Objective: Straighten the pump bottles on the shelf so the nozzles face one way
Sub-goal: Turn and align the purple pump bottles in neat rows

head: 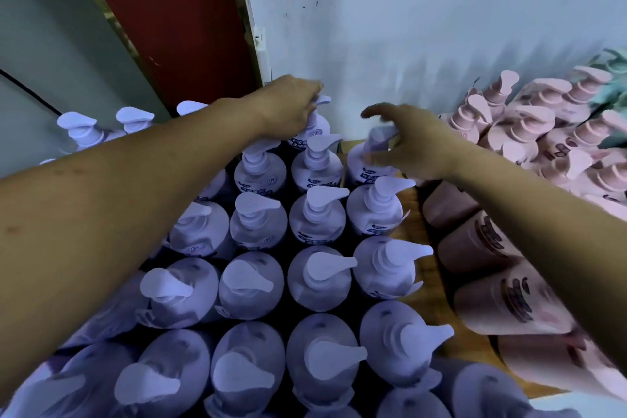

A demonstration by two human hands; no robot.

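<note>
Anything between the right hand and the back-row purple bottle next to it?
Nothing visible. The right hand is at the pump of that purple bottle; blur hides whether it touches. The left hand grips the neighbouring bottle.

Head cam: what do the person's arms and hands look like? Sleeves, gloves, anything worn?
Both forearms are bare up to the frame edge; no sleeves show. The left hand and right hand show no gloves, watch, band or ring. A few small spots mark the left forearm. The right hand is motion-blurred, so fine detail is unclear.
</note>
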